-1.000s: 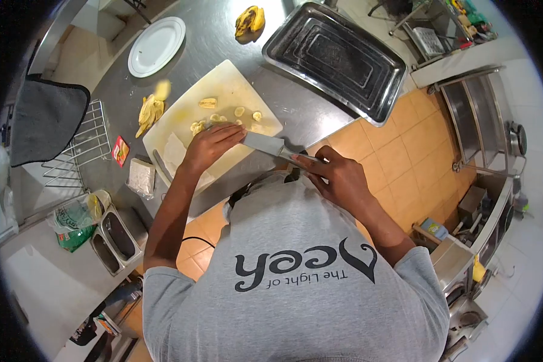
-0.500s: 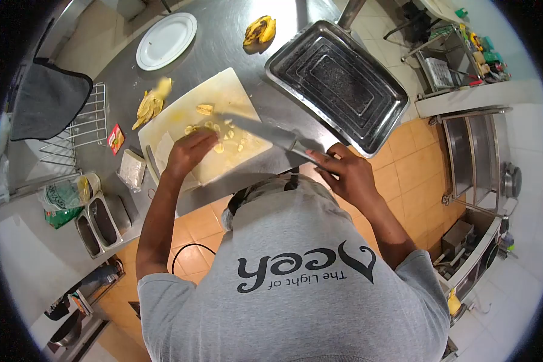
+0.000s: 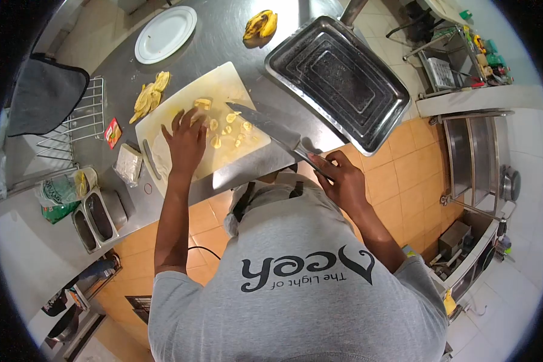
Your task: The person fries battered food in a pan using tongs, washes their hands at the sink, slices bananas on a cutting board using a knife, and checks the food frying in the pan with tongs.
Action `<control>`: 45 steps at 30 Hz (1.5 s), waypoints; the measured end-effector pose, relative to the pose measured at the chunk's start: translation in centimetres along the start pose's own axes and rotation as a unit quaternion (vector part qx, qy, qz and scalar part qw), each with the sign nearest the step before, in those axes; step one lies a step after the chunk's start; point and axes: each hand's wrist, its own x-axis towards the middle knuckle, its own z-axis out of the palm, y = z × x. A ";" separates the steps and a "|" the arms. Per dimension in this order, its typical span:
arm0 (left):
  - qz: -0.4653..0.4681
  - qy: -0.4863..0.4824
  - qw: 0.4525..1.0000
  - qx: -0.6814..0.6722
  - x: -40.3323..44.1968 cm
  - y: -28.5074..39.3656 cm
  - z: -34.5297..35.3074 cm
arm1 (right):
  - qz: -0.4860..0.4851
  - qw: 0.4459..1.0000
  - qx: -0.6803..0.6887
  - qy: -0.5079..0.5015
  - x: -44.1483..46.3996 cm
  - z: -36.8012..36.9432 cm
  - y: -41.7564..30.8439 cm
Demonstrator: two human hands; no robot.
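Note:
My left hand [image 3: 187,140] is over the white cutting board [image 3: 235,81], fingers spread, just left of the banana slices. Between and beneath its fingers the view is partly hidden. A larger banana piece [image 3: 203,104] lies just beyond the fingertips. Several cut slices [image 3: 228,130] are scattered over the right half of the board. My right hand [image 3: 346,184] is closed around the handle of a large kitchen knife [image 3: 271,130]. The blade points left, its tip over the board's right side near the slices.
Banana peels [image 3: 151,96] lie left of the board, by a red packet [image 3: 112,133] and a wrapped white block [image 3: 128,164]. Farther off are a white plate [image 3: 166,35] and ripe bananas [image 3: 260,25]. A dark metal tray [image 3: 338,84] overhangs the table's right edge.
My left hand has moved off the slices, up and left, and its fingers have spread. A blurred yellow piece above the peels now rests among them. The slices lie more spread out.

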 end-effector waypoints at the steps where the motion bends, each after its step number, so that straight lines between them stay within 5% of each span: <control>1: -0.006 0.003 1.000 0.000 -0.1 0.1 -0.1 | 0.000 1.000 0.003 0.001 -0.1 0.2 -0.1; 5: -0.006 0.042 0.999 0.012 0.4 1.6 -0.7 | -0.002 1.000 0.014 0.003 -0.1 0.4 -0.7; 12: 0.140 0.077 0.985 -0.067 1.6 2.5 0.4 | -0.024 0.999 0.035 0.035 -0.5 0.3 -1.5; 15: 0.129 0.102 0.984 -0.070 1.6 1.8 0.7 | -0.010 0.998 0.021 0.063 -1.1 0.7 -1.9; 24: 0.008 -0.024 0.998 -0.056 1.2 0.6 0.7 | 0.095 0.986 -0.046 0.125 -1.0 5.9 -0.2; 30: -0.079 0.027 0.995 -0.048 1.3 0.0 2.1 | 0.090 0.983 -0.038 0.155 1.5 8.2 -1.6; 34: -0.039 0.064 0.991 -0.110 1.0 -0.2 2.1 | 0.083 0.982 -0.041 0.165 2.8 9.3 -1.3; 37: 0.137 0.176 0.972 -0.068 1.8 -3.8 5.4 | 0.063 0.979 -0.086 0.174 3.0 10.7 0.4; 38: 0.135 0.156 0.975 -0.086 1.9 -6.3 8.1 | 0.044 0.976 -0.121 0.176 2.9 10.8 1.0; 39: 0.131 -0.039 0.976 0.169 1.8 -4.7 5.6 | 0.049 0.974 -0.097 0.200 2.5 10.5 0.9; 40: 0.004 -0.234 0.971 0.051 2.5 -3.3 3.5 | 0.054 0.970 -0.076 0.224 1.5 10.0 0.5; 41: -0.016 -0.307 0.941 0.144 3.1 -6.4 7.3 | 0.050 0.966 -0.061 0.245 -0.1 8.7 0.0; 42: -0.131 -0.340 0.927 0.094 4.1 -8.7 9.8 | 0.042 0.962 -0.046 0.264 -2.2 7.1 -0.5; 45: -0.229 -0.128 0.951 0.162 4.4 -6.6 10.2 | 0.038 0.966 0.069 0.245 -11.5 3.9 0.9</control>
